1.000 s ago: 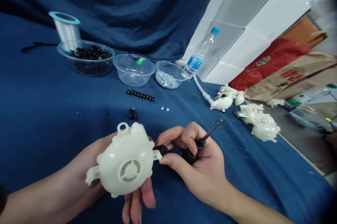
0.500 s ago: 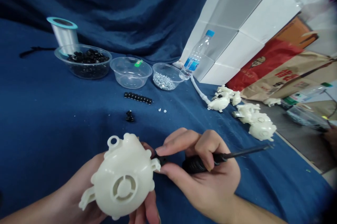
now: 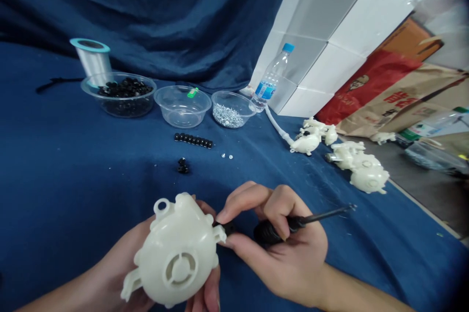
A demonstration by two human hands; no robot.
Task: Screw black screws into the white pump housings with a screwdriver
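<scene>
My left hand (image 3: pixel 128 253) is closed around a cream plastic housing (image 3: pixel 161 258), round, with a slotted ring on its face and small lugs on its rim. Most of the left fingers are hidden behind it. Thumb and index finger of my right hand (image 3: pixel 289 248) pinch a small black part (image 3: pixel 229 228) against the lug at the housing's right side. That same hand keeps a black screwdriver (image 3: pixel 271 230) tucked under its other fingers, its tip pointing right. Beyond the hands lie a row of black parts (image 3: pixel 193 140), a loose black clump (image 3: pixel 183 166) and two small screws (image 3: pixel 230 156).
Behind stand a bowl of black parts (image 3: pixel 117 107), a clear bowl (image 3: pixel 182 119), a bowl of screws (image 3: pixel 227 115), a spool (image 3: pixel 94 65) and a water bottle (image 3: pixel 269 80). To the right are more cream housings (image 3: pixel 368 177), white boxes (image 3: pixel 311 65) and a paper bag (image 3: pixel 395 97).
The housing and my left hand have shifted slightly right and down in view. The screwdriver tip has swung a little left. The camera view has also moved slightly; the pinch on the black part stays.
</scene>
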